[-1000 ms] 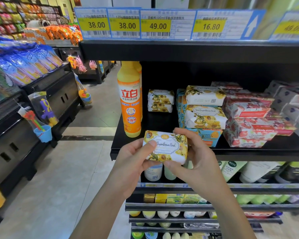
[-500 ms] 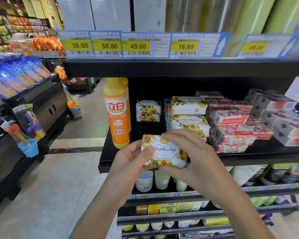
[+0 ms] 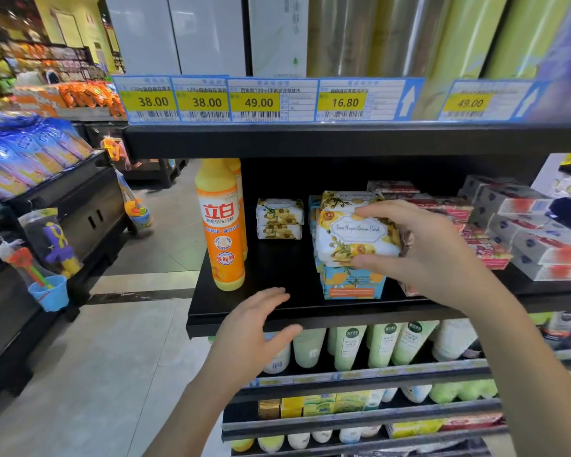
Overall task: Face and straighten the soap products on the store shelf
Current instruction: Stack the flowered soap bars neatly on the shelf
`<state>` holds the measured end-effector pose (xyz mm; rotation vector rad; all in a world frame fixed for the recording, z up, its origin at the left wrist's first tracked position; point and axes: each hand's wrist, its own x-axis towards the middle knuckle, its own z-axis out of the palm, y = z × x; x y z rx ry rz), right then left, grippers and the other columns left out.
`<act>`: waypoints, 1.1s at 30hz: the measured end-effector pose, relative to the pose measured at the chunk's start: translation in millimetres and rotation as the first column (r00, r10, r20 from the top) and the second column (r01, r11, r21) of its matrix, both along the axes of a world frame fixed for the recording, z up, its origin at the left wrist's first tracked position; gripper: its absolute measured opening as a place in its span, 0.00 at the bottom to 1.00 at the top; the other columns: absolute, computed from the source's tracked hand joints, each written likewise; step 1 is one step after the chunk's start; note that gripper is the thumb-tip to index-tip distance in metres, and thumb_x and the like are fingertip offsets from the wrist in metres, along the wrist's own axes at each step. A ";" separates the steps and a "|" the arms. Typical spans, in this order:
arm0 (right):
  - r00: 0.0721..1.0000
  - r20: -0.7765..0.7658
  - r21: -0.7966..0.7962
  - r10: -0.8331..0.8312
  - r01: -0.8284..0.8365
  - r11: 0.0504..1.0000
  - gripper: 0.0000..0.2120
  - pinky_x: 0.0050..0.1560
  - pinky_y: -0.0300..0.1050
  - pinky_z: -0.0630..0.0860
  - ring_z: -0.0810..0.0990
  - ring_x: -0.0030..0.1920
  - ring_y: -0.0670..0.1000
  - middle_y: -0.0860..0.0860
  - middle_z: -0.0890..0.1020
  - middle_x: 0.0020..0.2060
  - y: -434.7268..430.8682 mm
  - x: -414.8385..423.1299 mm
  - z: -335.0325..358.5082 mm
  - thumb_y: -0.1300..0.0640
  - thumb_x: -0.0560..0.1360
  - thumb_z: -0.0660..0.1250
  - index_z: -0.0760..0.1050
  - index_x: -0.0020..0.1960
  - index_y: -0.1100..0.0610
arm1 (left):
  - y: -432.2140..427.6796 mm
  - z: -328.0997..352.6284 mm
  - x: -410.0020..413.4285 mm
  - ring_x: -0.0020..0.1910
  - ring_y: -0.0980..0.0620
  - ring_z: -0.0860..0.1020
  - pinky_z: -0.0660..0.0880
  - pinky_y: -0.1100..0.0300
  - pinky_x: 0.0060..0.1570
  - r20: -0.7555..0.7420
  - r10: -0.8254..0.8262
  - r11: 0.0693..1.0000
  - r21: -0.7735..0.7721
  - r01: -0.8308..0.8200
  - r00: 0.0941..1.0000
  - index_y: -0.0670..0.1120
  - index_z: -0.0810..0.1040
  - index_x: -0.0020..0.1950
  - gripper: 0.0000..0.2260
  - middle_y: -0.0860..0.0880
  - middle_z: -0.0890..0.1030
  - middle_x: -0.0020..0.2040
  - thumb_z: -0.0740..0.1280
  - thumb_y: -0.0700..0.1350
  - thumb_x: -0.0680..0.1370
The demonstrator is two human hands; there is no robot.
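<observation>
My right hand (image 3: 422, 249) grips a white soap bar with yellow flowers (image 3: 353, 237), thumb below and fingers on top, holding it against the stack of floral soaps above a blue soap box (image 3: 351, 283) on the black shelf (image 3: 277, 311). My left hand (image 3: 254, 334) hovers open at the shelf's front edge, holding nothing. Two more floral soap bars (image 3: 280, 219) sit stacked further back on the left. Red-and-white soap packs (image 3: 485, 252) lie to the right, partly hidden by my right hand.
An orange dish-soap bottle (image 3: 223, 225) stands at the shelf's left end. Grey boxed soaps (image 3: 534, 239) are stacked far right. Price tags (image 3: 257, 100) line the shelf above. Green bottles (image 3: 376, 344) fill the shelf below. An aisle and toy display (image 3: 47, 258) lie left.
My left hand let go of the floral soap and dropped to the shelf edge. My right hand carried the soap up and right onto the stack.
</observation>
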<state>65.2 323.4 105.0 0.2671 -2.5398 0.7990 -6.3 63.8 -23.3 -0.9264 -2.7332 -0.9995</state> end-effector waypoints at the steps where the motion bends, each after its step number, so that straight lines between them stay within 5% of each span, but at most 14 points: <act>1: 1.000 0.015 0.008 -0.011 0.011 1.000 0.30 0.55 0.32 0.70 0.74 0.57 0.32 0.34 0.78 0.59 3.4 -3.1 1.2 0.40 0.66 0.77 0.77 0.66 0.43 | 0.6 -2.0 -1.3 0.75 0.64 0.64 0.59 0.66 0.72 -0.008 0.011 0.999 -0.048 -0.012 1.000 0.58 0.70 0.76 0.25 0.65 0.67 0.75 0.68 0.58 0.80; 5: 0.996 0.071 0.019 -0.045 0.044 0.999 0.30 0.56 0.42 0.74 0.77 0.57 0.38 0.34 0.78 0.59 15.6 -12.3 3.6 0.39 0.65 0.77 0.76 0.66 0.39 | 2.3 -7.0 -2.6 0.78 0.60 0.61 0.51 0.71 0.69 -0.064 0.030 0.992 -0.117 -0.037 0.998 0.56 0.69 0.77 0.23 0.61 0.66 0.78 0.66 0.53 0.82; 13: 0.993 0.112 0.048 -0.040 0.035 0.998 0.37 0.60 0.46 0.77 0.77 0.63 0.44 0.40 0.78 0.63 21.5 -24.1 7.6 0.33 0.64 0.71 0.75 0.71 0.44 | 2.7 -13.0 -1.9 0.77 0.58 0.64 0.56 0.68 0.70 -0.083 0.041 0.996 -0.081 -0.048 0.996 0.55 0.72 0.76 0.22 0.59 0.69 0.76 0.68 0.51 0.82; 23: 0.996 0.068 0.165 -0.055 0.043 0.985 0.33 0.73 0.50 0.65 0.67 0.71 0.43 0.36 0.72 0.65 25.5 -23.5 1.7 0.32 0.69 0.65 0.73 0.72 0.43 | 2.9 -18.1 -2.4 0.77 0.57 0.65 0.55 0.67 0.70 -0.105 0.057 0.996 -0.066 -0.064 0.993 0.55 0.72 0.76 0.22 0.59 0.69 0.76 0.68 0.52 0.82; 29: 0.995 0.087 0.189 -0.058 0.040 0.981 0.33 0.72 0.46 0.63 0.68 0.73 0.47 0.37 0.71 0.66 26.5 -27.9 1.0 0.34 0.71 0.63 0.72 0.74 0.44 | 3.0 -20.8 -2.3 0.76 0.55 0.68 0.59 0.64 0.69 -0.128 0.059 0.996 -0.053 -0.067 0.990 0.53 0.75 0.74 0.21 0.57 0.73 0.74 0.70 0.50 0.80; 33: 0.995 0.078 0.168 -0.066 0.052 0.984 0.33 0.73 0.55 0.68 0.69 0.73 0.49 0.38 0.72 0.66 24.7 -31.0 -2.4 0.34 0.73 0.61 0.72 0.74 0.47 | 2.9 -23.3 -2.3 0.74 0.55 0.70 0.61 0.63 0.68 -0.140 0.063 0.996 -0.046 -0.071 0.988 0.53 0.76 0.73 0.21 0.57 0.74 0.73 0.72 0.50 0.79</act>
